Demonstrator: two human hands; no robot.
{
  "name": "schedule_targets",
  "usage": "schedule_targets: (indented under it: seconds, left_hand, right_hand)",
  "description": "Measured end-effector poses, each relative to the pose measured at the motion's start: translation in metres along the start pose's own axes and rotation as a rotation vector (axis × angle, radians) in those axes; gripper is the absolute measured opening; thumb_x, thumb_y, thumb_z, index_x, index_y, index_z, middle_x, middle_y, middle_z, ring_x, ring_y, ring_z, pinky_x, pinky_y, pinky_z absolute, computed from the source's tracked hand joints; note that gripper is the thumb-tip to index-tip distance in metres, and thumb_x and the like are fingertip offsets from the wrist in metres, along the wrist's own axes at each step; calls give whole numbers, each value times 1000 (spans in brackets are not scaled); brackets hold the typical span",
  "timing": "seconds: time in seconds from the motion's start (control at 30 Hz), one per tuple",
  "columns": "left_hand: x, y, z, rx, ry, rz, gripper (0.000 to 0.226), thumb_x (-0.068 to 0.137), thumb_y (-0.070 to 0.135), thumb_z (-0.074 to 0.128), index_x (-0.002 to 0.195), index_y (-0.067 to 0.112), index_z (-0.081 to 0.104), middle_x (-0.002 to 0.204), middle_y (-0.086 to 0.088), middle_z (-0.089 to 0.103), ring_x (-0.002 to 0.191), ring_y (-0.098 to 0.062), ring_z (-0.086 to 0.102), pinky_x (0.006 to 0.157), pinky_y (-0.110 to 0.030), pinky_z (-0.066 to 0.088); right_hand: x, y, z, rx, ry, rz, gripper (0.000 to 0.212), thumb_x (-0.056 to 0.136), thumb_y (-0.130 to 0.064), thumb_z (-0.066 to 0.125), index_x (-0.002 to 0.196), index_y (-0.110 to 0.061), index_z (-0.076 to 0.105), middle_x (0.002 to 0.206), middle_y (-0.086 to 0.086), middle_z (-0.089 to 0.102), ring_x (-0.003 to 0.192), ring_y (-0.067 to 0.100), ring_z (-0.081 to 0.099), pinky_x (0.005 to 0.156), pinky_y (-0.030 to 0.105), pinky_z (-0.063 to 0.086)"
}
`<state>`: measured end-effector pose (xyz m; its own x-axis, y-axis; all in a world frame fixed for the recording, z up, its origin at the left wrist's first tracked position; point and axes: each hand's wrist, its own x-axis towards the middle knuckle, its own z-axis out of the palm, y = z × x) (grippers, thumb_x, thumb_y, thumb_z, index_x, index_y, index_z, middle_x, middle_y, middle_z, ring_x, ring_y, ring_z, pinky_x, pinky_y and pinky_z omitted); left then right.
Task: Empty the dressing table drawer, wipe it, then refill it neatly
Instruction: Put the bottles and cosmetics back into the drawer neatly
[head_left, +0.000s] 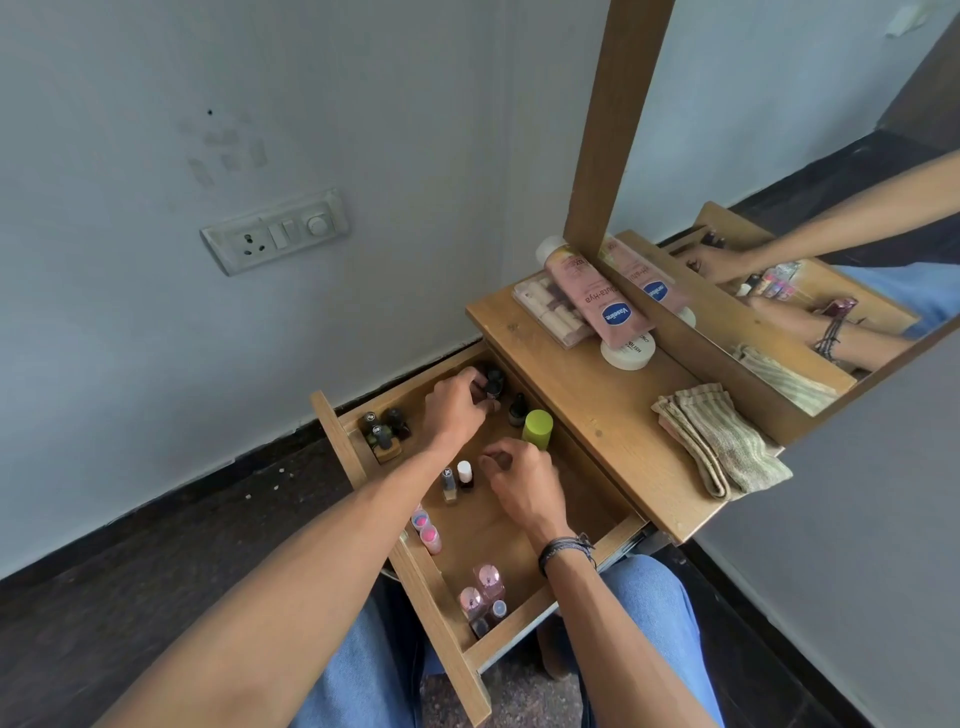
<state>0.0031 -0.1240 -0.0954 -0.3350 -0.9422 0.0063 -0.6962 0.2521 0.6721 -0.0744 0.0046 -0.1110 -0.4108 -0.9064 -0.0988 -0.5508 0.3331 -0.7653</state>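
Observation:
The wooden drawer (524, 571) is pulled out over my lap and holds small bottles. My left hand (454, 408) reaches to the far end and grips a dark bottle (493, 383). My right hand (522, 480) hovers in the middle with curled fingers; whether it pinches anything is hidden. A green-capped container (537, 427) and a dark dropper bottle (517, 410) stand beside it. Three dark-capped bottles (385, 428) stand at the front left, two small nail polishes (457, 478) in the middle, pink-topped ones (427, 530) along the front wall, and pink-capped bottles (483, 592) at the near end.
On the table top (597, 410) lie a folded striped cloth (719, 439), a Vaseline tube (595, 296), a white jar (627, 353) and a clear box (545, 309). The mirror (810, 208) stands behind. A wall and switch plate (275, 231) are at the left.

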Motion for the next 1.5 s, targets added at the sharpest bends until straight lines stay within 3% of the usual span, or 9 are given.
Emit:
schedule_targets:
  seconds: [0.43,0.8,1.13,1.5]
  left_hand:
    - [6,2,-2,36,21,-39,16,91,25,73,101,14,71,103,-7,74,99,-29,69,83,-44,56]
    - [8,2,0,53,43,-98,8,93,20,69,97,16,75,105,-10,75,99,-30,69,80,-39,57]
    - [13,-2,-1,69,-1,-113,10,93,23,69,100,20,77,110,-9,74,105,-33,68,84,-39,57]
    - [9,-7,-9,46,-58,-113,13,91,15,69,92,22,80,108,-1,75,103,-24,68,88,-32,53]
  right_hand:
    - [3,2,3,7,-14,15,14,93,-28,64,103,-28,75,99,-8,75,91,14,69,77,37,60]
    - [5,2,2,17,-25,22,15,92,-29,64,103,-29,75,98,-9,74,88,11,67,70,26,52]
    - [4,1,2,19,-31,17,15,92,-28,62,100,-28,75,94,-8,74,87,14,67,73,34,57]
    - [4,3,3,20,-23,12,16,91,-27,63,101,-26,76,95,-7,75,87,13,68,72,29,56]
